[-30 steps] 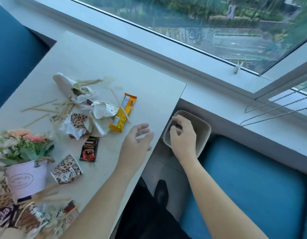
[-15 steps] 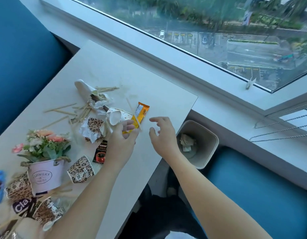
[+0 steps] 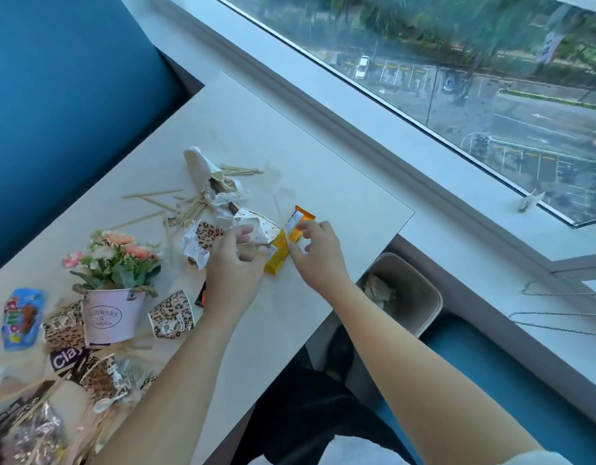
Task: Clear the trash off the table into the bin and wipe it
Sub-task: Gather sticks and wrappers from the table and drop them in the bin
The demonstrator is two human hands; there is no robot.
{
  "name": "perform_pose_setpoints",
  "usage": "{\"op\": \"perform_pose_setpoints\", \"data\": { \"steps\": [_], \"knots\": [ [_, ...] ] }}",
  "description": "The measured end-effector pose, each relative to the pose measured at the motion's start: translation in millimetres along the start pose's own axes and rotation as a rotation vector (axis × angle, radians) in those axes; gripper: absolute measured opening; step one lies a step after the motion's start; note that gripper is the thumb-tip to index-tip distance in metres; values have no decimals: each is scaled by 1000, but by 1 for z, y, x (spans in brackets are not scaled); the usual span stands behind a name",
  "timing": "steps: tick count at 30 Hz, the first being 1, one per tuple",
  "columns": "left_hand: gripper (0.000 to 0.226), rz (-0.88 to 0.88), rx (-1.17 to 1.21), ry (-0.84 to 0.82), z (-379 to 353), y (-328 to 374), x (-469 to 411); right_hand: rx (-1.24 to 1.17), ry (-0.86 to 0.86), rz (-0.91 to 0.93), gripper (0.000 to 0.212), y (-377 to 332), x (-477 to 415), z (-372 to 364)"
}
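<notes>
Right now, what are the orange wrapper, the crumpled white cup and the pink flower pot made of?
The orange wrapper looks like thin plastic film: it is glossy and printed, with a crimped end. The crumpled white cup looks like paper: it is matte and crushed into sharp folds. The pink flower pot may be painted metal, since it is smooth with a dark fitting at the rim, but I can't be sure.

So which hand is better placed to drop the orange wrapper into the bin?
Right. The right hand pinches the orange wrapper and is nearer the bin, which stands off the table edge. The left hand grips the crumpled paper cup.
</notes>
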State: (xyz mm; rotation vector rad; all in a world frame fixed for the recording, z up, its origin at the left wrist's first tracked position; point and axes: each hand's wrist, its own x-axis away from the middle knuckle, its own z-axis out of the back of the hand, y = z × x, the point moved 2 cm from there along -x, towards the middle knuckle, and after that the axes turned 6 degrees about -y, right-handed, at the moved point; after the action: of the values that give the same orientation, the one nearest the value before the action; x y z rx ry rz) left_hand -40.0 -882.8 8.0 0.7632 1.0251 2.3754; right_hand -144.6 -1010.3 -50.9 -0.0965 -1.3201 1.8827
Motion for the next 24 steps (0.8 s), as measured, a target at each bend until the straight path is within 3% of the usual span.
{"op": "perform_pose_setpoints", "data": {
  "steps": [7, 13, 20, 24],
  "knots": [
    [36, 38, 6, -17, 8, -3, -12, 187, -44, -61, 16, -8, -16, -15],
    [33, 59, 6, -45, 1, -10, -16, 262, -59, -48, 16, -3, -21, -18],
    [21, 73, 49, -37, 4, -3, -19, -196, 9, -33, 12, -17, -7, -2],
    [14, 93, 187, -83, 7, 6, -24, -308, -90, 28, 6, -32, 6, -1]
  ]
}}
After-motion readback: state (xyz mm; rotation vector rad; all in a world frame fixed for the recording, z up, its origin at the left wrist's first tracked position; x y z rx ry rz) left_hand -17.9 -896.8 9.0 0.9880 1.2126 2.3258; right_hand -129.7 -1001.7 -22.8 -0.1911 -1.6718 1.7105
